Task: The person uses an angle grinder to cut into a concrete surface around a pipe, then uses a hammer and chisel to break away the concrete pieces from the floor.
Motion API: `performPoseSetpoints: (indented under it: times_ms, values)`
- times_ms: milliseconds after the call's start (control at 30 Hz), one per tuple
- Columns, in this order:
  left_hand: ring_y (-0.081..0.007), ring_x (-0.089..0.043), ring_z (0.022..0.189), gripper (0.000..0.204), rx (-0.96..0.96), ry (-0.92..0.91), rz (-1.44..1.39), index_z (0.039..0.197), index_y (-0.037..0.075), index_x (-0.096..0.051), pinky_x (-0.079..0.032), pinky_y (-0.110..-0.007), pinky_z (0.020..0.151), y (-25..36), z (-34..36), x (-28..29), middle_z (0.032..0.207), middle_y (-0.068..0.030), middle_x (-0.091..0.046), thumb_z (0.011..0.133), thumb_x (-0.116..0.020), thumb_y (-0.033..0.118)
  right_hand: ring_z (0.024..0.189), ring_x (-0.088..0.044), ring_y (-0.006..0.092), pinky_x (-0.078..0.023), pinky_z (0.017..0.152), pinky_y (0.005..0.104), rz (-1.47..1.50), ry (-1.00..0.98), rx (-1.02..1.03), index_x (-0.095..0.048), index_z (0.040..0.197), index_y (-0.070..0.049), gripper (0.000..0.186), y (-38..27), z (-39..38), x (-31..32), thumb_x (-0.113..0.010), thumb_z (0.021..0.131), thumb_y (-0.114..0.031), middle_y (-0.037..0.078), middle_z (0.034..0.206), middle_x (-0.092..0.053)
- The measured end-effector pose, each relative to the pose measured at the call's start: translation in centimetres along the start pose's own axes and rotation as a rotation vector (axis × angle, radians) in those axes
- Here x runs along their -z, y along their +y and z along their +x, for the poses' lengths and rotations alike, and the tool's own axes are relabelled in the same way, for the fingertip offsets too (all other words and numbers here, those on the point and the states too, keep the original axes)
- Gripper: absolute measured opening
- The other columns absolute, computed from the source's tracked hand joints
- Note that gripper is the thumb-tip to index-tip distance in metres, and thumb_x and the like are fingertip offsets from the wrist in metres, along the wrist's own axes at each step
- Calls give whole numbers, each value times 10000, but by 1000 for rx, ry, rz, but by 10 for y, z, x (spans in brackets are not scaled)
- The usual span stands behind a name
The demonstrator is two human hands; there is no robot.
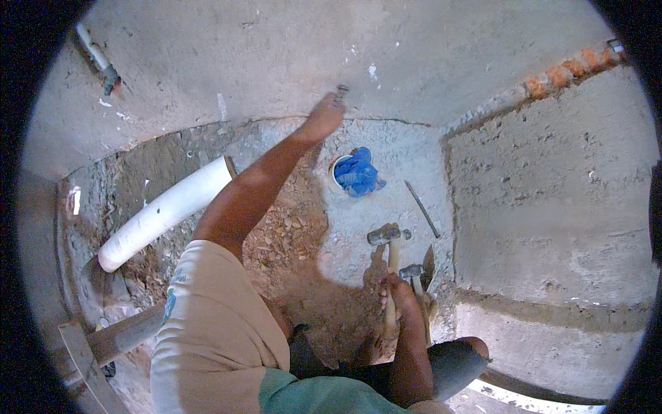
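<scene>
My left arm reaches far forward to the wall (pixel 289 69), and my left hand (pixel 327 117) is closed there. A small greyish thing at its fingers is too blurred to name. Low on the right, my right hand (pixel 400 291) is wrapped round the pale wooden handle of a sledgehammer (pixel 394 257), whose dark, dusty head points away from me. A second hammer (pixel 412 271) with a grey head stands just right of that hand. Beyond the hammers, a thin metal rod (pixel 422 209) lies on the dusty ground.
A white bucket (pixel 335 181) stuffed with blue cloth (pixel 358 172) stands near the wall. Rubble and dug soil (pixel 286 221) lie beneath my left arm. A wide white pipe (pixel 165 212) rests at the left, with wooden boards (pixel 127 334) nearer me. A rough wall (pixel 552 200) rises at the right.
</scene>
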State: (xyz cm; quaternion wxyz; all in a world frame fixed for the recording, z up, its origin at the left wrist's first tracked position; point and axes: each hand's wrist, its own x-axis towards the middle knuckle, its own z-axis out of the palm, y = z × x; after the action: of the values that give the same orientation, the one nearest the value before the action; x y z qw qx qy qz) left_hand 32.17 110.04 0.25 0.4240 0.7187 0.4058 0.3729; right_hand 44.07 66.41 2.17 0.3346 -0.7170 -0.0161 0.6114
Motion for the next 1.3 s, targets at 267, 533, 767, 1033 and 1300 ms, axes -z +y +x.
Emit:
performPoseSetpoints:
  times_ms: [267, 533, 767, 1033, 1300]
  values:
    - [-358, -618, 851, 322, -81, -309, 424, 989, 3, -581, -481, -444, 759, -24, -6, 37, 918, -207, -637, 831, -596, 283, 482, -467, 162, -417, 459, 326, -59, 56, -22, -523, 904, -86, 367, -4, -6, -8, -404, 969, -427, 14, 609, -478]
    - [-429, -583, 981, 268, -8, -332, 137, 1002, -19, -570, -459, -470, 850, -24, 2, -4, 1002, -274, -610, 794, -620, 143, 480, -472, 157, -412, 453, 306, -46, 127, -79, -559, 932, -84, 390, -4, -6, -8, -438, 955, -454, 9, 604, -493]
    - [-435, -598, 939, 309, -208, 235, 54, 1112, 1, -533, -472, -492, 783, -3, 11, 11, 969, -267, -615, 867, -600, 176, 456, -464, 150, -414, 430, 309, -45, 169, -65, -564, 974, -73, 412, -1, -7, -9, -443, 949, -466, 7, 602, -493]
    - [-436, -615, 910, 318, -66, -122, 231, 1145, -4, -517, -485, -492, 773, -31, -15, 5, 937, -252, -630, 860, -565, 128, 439, -452, 147, -414, 409, 301, -144, 249, -10, -557, 986, -27, 454, 2, 1, -6, -441, 953, -465, 21, 612, -495]
    - [-426, -618, 935, 274, 26, -112, 251, 1115, -4, -530, -481, -517, 818, 15, -4, 23, 981, -265, -631, 866, -529, 109, 455, -447, 140, -409, 426, 304, -126, 202, -35, -531, 971, -2, 506, -15, -8, -23, -467, 940, -503, 12, 614, -474]
